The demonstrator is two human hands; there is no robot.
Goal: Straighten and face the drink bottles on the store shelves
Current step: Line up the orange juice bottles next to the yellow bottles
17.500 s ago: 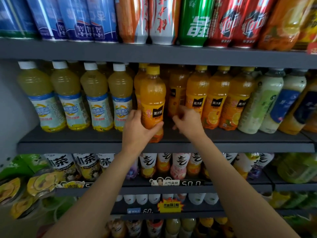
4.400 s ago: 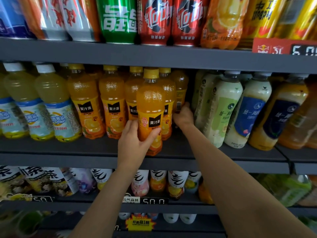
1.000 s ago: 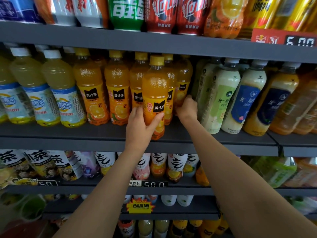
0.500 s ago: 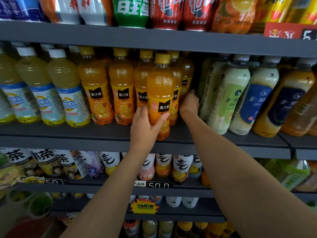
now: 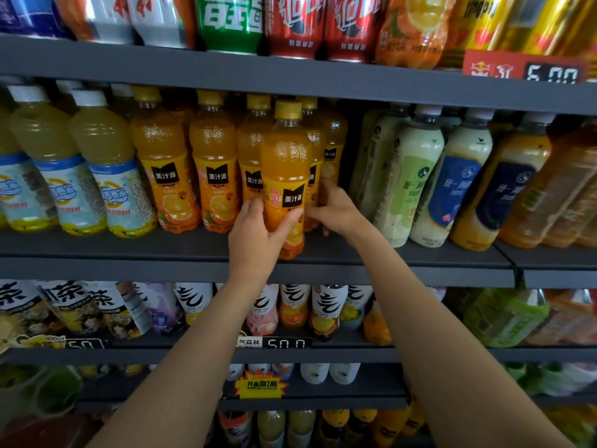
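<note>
My left hand [image 5: 258,236] grips the lower body of an orange juice bottle [image 5: 285,163] with a yellow cap, held near the front edge of the middle shelf [image 5: 420,273] with its black label facing me. Behind it stand more orange juice bottles [image 5: 211,163] in rows. My right hand [image 5: 336,211] reaches past the held bottle and its fingers curl round the base of a rear orange bottle [image 5: 332,147] at the right end of the group.
Pale yellow drink bottles [image 5: 100,176] stand left of the orange ones. Milky green and blue-labelled bottles [image 5: 416,176] lean at the right. Cans and bottles [image 5: 290,24] line the shelf above, tea and sparkling drinks [image 5: 290,305] the shelf below. A dark gap lies right of the orange group.
My right hand has drawn back a little toward me along the rear orange bottle. My left hand keeps its hold on the front bottle, which stays in nearly the same spot.
</note>
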